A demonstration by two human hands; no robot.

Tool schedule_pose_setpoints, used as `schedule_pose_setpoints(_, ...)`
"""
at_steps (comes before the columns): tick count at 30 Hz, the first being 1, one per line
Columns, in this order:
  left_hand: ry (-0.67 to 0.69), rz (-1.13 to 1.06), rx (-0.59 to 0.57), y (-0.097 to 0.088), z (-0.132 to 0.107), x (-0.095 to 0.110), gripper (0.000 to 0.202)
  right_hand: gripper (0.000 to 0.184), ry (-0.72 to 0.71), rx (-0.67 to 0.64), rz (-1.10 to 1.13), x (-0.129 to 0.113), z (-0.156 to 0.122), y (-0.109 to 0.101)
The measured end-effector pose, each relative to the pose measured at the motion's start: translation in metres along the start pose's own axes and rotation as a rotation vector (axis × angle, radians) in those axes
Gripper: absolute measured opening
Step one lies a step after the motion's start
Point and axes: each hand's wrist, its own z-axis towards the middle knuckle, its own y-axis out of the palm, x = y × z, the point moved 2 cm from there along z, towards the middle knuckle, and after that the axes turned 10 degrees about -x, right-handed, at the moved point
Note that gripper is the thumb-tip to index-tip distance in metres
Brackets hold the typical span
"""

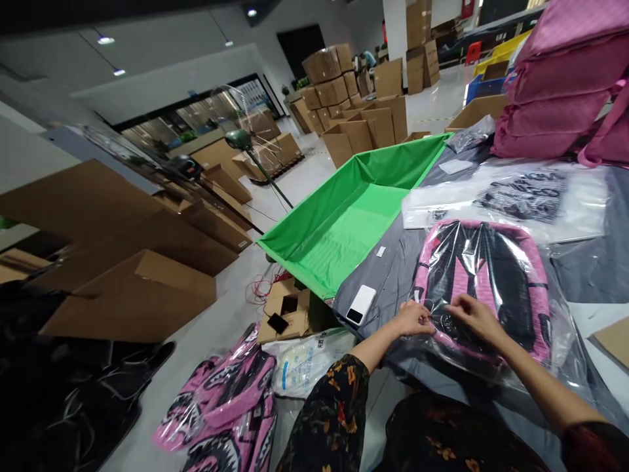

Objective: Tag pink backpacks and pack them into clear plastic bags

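Observation:
A pink and black backpack (528,262) lies on the grey-covered table inside a clear plastic bag (560,328), its straps and back panel facing up. My left hand (415,318) is closed at the near left edge of the pack, fingers pinching the plastic. Just to the right, my right hand (476,317) hovers over the lower part of the pack with bent fingers drawn together on the film; the fingertips are partly hard to make out. Beyond the pack lies a white printed plastic bag (452,203).
Pink backpacks (555,98) are stacked at the far right of the table. A green fabric-lined bin (344,229) adjoins the table's left side. A white phone (361,305) rests near the edge. Bagged pink backpacks (240,406) and cardboard boxes (132,295) stand on the floor.

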Motion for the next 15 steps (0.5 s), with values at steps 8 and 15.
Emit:
schedule_pose_setpoints(8,-0.261,-0.148,0.4,-0.027,0.007,-0.03,0.032,0.054,-0.364,0.173,-0.261,0.01,-0.048,0.07)
schedule_pose_setpoints(15,-0.398,-0.264,0.265,-0.017,0.048,-0.019,0.061,0.059,-0.172,0.33,-0.252,0.035,-0.066,0.057)
